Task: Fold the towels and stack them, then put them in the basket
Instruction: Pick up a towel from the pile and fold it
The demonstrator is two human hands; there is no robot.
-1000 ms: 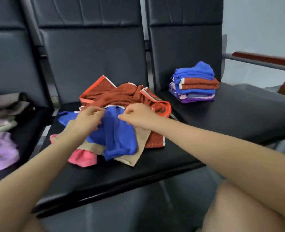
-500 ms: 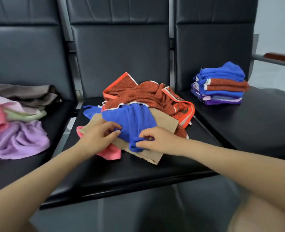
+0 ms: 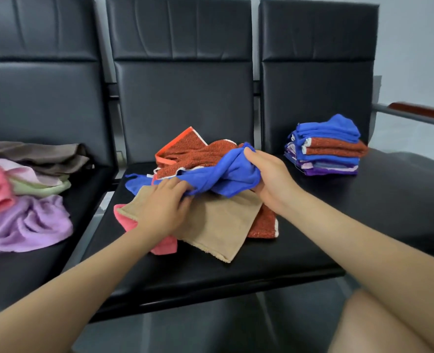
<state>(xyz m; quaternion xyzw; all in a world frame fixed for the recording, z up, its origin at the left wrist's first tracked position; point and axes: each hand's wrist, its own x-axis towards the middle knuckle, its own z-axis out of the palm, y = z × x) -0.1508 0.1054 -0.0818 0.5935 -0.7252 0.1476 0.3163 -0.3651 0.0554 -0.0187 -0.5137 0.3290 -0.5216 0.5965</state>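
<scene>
Both hands grip the blue towel [image 3: 226, 171] above the middle seat [image 3: 236, 271]: the left hand [image 3: 163, 210] pinches its near-left edge, the right hand [image 3: 270, 179] clutches its bunched right end. Beneath lie tan [image 3: 221, 225] and rust-red [image 3: 198, 155] towels. The folded stack [image 3: 325, 146] sits on the right seat.

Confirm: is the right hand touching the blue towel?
Touching. The head view shows the right hand gripping the bunched blue towel, thumb over its top edge.
</scene>
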